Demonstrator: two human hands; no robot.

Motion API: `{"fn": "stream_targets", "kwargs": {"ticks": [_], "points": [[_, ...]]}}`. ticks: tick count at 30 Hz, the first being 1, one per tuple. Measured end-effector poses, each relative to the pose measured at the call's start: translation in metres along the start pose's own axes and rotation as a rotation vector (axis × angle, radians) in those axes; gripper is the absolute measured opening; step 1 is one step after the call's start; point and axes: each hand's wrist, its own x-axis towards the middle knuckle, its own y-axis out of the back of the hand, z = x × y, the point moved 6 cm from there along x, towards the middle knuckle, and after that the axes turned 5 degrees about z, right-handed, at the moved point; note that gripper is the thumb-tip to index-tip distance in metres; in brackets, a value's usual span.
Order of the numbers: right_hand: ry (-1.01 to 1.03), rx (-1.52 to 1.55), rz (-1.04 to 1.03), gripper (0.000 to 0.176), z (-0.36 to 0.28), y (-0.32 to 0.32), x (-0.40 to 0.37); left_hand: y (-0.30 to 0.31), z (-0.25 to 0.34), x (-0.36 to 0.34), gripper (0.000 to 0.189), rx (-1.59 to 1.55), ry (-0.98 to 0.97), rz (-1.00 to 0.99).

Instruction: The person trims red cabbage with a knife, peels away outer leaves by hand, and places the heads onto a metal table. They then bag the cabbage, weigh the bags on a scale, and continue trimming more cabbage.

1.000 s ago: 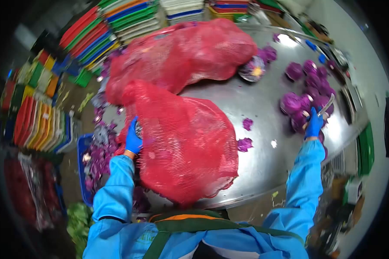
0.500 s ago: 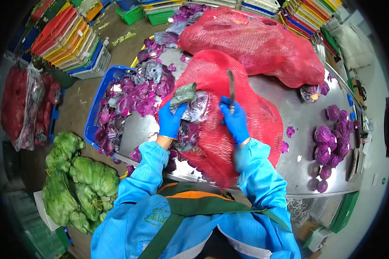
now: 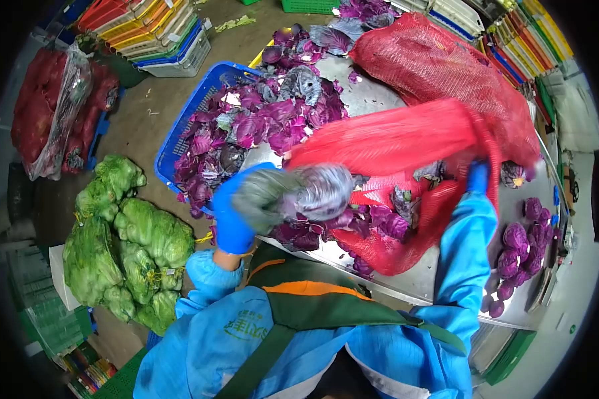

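Observation:
My left hand [image 3: 236, 209], in a blue glove, is closed around a red cabbage [image 3: 323, 191] with a grey-green outer leaf; both are smeared by motion. To the right, my right hand [image 3: 477, 178] is at the raised edge of a red mesh bag [image 3: 399, 139] and pulls it up and outward. Mesh partly covers its fingers, and no knife shows there. Under the lifted mesh, loose purple leaves [image 3: 386, 223] lie on the metal table [image 3: 416, 279].
A blue basket [image 3: 173, 149] heaped with purple leaves stands at the left. Behind lies a full red mesh bag [image 3: 446, 63]. Trimmed red cabbages [image 3: 518, 245] are grouped at the table's right. Bagged green vegetables [image 3: 153, 229] and stacked crates [image 3: 156, 33] are on the floor.
My right hand has moved right and pulled the mesh bag up and aside, uncovering leaves. The knife it held is out of sight. My left hand has shifted left and slightly nearer with the cabbage.

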Motion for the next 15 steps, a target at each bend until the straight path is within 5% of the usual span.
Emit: {"fn": "stream_targets", "kwargs": {"ticks": [1, 3, 4, 5, 6, 7, 8, 10, 12, 14, 15], "points": [[-0.008, -0.110, 0.013, 0.022, 0.045, 0.007, 0.033, 0.016, -0.004, 0.001, 0.043, 0.357, -0.114, 0.073], [-0.001, -0.262, 0.006, 0.023, 0.122, 0.014, 0.086, 0.058, 0.034, 0.027, 0.044, -1.373, 0.019, 0.177], [0.001, -0.260, 0.007, 0.023, 0.110, 0.025, 0.089, 0.054, 0.030, 0.036, 0.045, -1.200, 0.094, 0.098], [-0.201, -0.141, -0.202, 0.027, 0.091, 0.034, 0.090, 0.052, 0.023, 0.046, 0.047, -1.027, 0.162, 0.023], [-0.405, -0.022, -0.411, 0.030, 0.071, 0.042, 0.082, 0.047, 0.003, 0.043, 0.058, -0.151, -0.145, 0.031], [-0.412, -0.027, -0.406, 0.030, 0.035, 0.057, 0.075, 0.024, -0.024, 0.033, 0.075, 0.730, -0.428, 0.030], [-0.466, 0.035, -0.571, 0.032, -0.008, 0.065, 0.057, 0.004, -0.031, 0.040, 0.075, 0.719, -0.435, 0.016], [-0.530, 0.209, -0.788, 0.036, -0.073, 0.088, 0.016, -0.039, -0.064, 0.046, 0.082, -0.452, 0.365, 0.025], [-0.526, 0.344, -0.795, 0.035, -0.112, 0.111, -0.015, -0.054, 0.004, 0.014, 0.098, -0.057, -0.087, -0.076], [-0.493, 0.435, -0.693, 0.033, -0.147, 0.138, -0.050, -0.101, 0.039, -0.047, 0.101, -0.516, 0.073, -0.461], [-0.467, 0.519, -0.616, 0.033, -0.170, 0.151, -0.069, -0.123, 0.050, -0.071, 0.100, -0.113, -0.190, -0.633]]}}
